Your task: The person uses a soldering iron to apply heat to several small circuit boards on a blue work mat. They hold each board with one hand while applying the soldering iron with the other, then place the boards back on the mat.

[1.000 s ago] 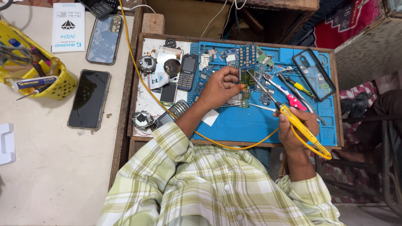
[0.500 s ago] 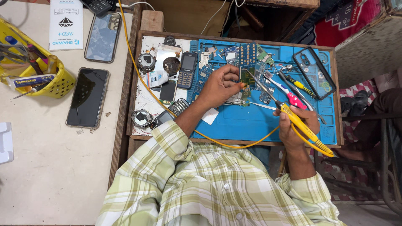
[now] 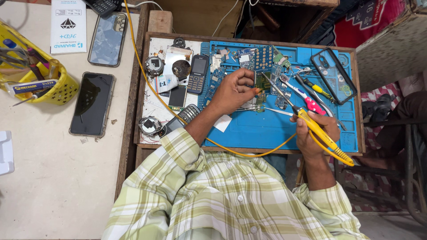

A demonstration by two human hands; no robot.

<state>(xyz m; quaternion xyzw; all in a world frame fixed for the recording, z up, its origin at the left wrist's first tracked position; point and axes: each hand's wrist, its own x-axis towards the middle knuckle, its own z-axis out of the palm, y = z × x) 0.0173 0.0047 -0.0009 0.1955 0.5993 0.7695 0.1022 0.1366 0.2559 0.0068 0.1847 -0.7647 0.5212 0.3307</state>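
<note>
Soldering iron (image 3: 316,129) touching circuit board (image 3: 262,81)

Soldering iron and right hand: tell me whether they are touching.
Touching. The head view shows the right hand wrapped around the yellow handle of the soldering iron, fingers closed on it with no gap.

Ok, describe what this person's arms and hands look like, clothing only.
Both arms wear a plaid shirt in pale green, yellow and white, its sleeves rolled back to about the elbows. The left hand and right hand are bare: no gloves, rings or watch visible.
</note>
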